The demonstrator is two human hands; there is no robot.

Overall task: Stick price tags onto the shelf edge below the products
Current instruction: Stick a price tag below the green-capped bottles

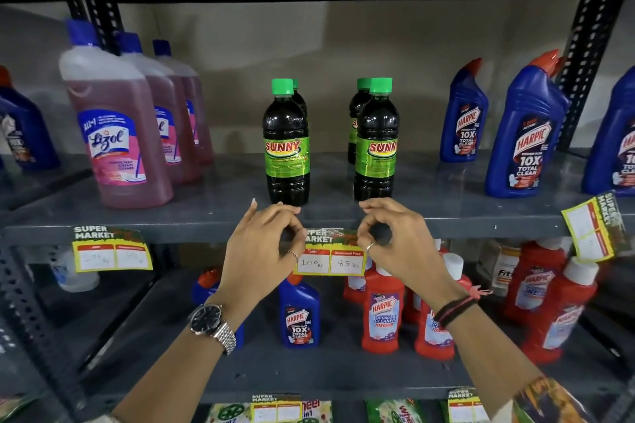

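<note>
While our left hand (264, 244) and right hand (395, 237) pinch the top corners of the price tag (330, 252) with thumb and forefinger, we press it to the shelf edge (192, 232), directly below the Sunny bottles (287, 144). Left of those bottles, a tag (111, 249) already hangs under the Lizol bottles (117, 124); to their right, the tag (592, 227) by the Harpic bottles (527, 134) sits crooked and probably needs straightening.
</note>
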